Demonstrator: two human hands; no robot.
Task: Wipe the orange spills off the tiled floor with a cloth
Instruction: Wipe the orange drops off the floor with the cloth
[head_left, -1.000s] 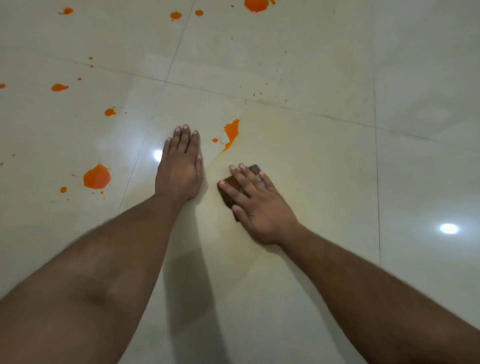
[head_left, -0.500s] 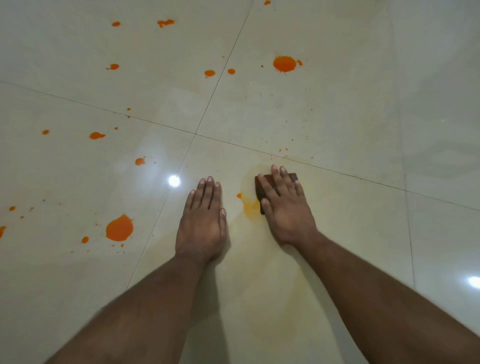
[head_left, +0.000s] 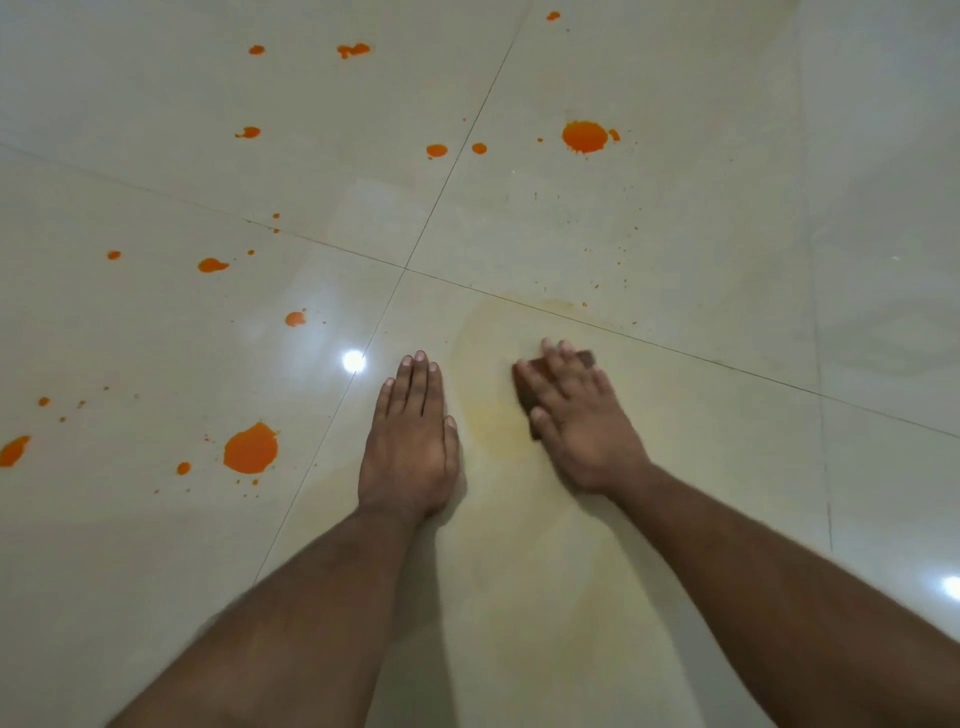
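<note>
Pressing a dark cloth (head_left: 535, 382) flat under the right hand (head_left: 582, 415), left hand (head_left: 410, 441) splayed on the tiled floor (head_left: 675, 218), risks smearing orange residue (head_left: 488, 415) wider.

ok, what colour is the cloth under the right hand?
Dark reddish-brown cloth, mostly hidden under the right hand; seen in the head view.

floor (head_left: 675, 208): we see glossy cream tiles with thin dark joints | spills (head_left: 251, 448): bright orange blots and specks | smear (head_left: 488, 415): pale yellow-orange | cloth (head_left: 530, 387): dark reddish brown
</note>
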